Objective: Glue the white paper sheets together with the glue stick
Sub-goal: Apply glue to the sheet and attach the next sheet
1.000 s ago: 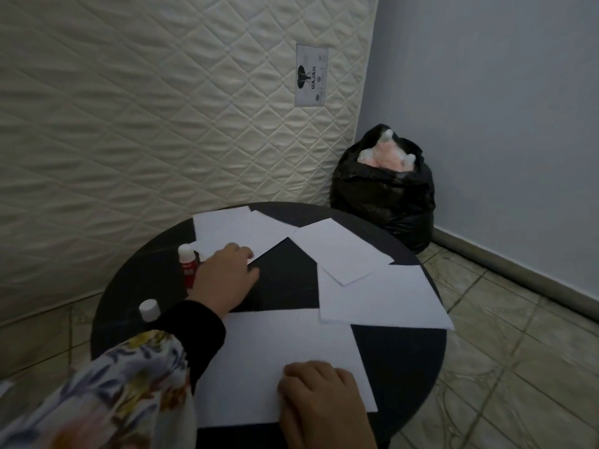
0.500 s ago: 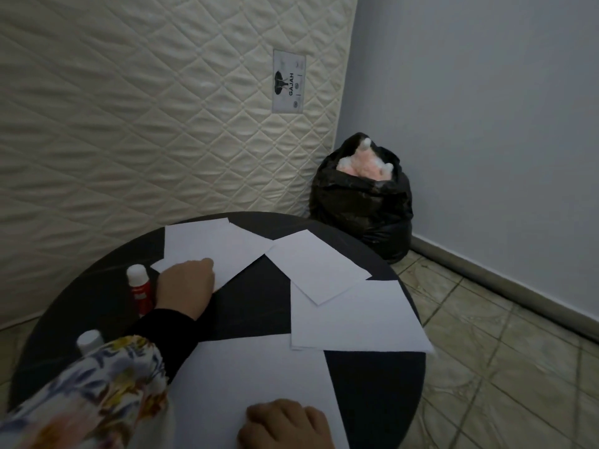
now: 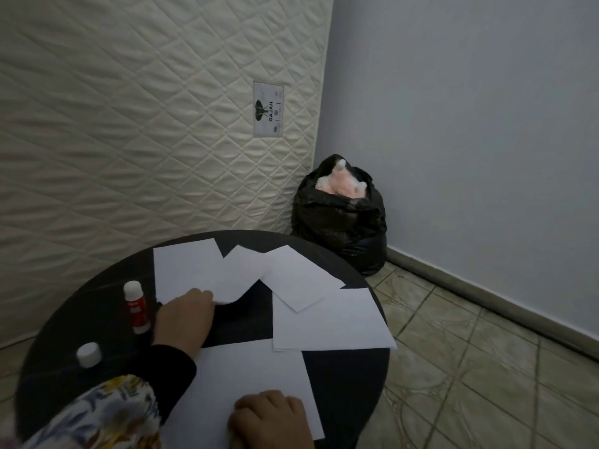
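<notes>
Several white paper sheets lie on a round black table (image 3: 350,377). My left hand (image 3: 183,319) pinches the near edge of the far-left sheet (image 3: 191,270), which lifts slightly at the corner. My right hand (image 3: 269,419) rests flat, fingers curled, on the large near sheet (image 3: 252,374). A red glue stick (image 3: 136,307) stands uncapped left of my left hand, apart from it. Its white cap (image 3: 88,354) stands nearer me on the table. Two more sheets overlap at the right (image 3: 330,322) and middle (image 3: 298,280).
A quilted cream mattress (image 3: 146,124) leans against the wall behind the table. A black bag (image 3: 340,228) holding pink and white stuffing sits in the corner. Tiled floor (image 3: 470,367) spreads to the right under a grey wall.
My left hand has closed on the far-left sheet's edge and raised it a little. The view has shifted, so the table sits lower and more to the left.
</notes>
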